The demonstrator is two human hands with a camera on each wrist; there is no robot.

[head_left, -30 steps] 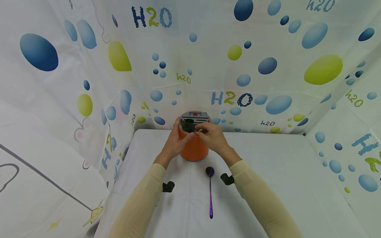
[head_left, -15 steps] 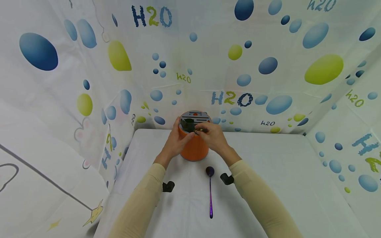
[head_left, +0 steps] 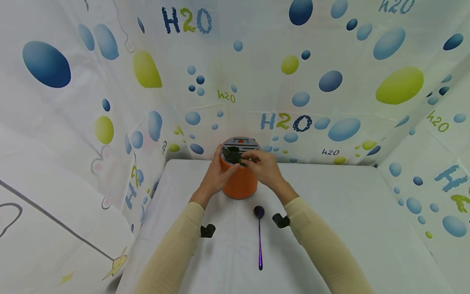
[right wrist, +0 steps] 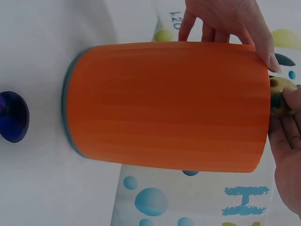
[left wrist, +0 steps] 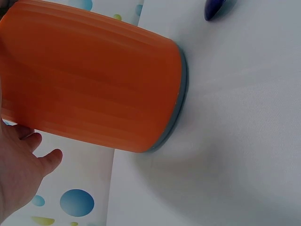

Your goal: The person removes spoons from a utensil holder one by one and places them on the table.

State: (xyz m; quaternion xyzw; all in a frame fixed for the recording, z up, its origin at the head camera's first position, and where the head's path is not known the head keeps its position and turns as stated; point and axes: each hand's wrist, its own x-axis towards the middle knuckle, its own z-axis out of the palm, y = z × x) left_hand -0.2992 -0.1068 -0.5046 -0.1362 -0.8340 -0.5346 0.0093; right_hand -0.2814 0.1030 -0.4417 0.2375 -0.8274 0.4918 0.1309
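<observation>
Between the left grip and the right grip, which are the two bare hands of a person, there stands upright a tall round orange container with smooth walls, a thin grey base and a grey round top marked with dark slots. Its material I cannot tell with certainty. The left grip is bent around the container at its upper part, with the thumb lying near the front rim and the other fingers along the left and far side. The right grip is together on a small yellowish rounded piece with dark spots, which the thumb and fingers pinch just beside the rim; whether the left thumb also touches this piece, I cannot tell. Under the fingertips of the right grip, on the grey top, one sees a dark patch whose details are too small to read. On the nearer side of both grips, a shiny purple long-handled spoon lies on the white covered bench, its bowl turned towards the container and well apart from the right grip. Behind the grips hangs a white cloth printed with blue and lime drops and the letters H2O.
</observation>
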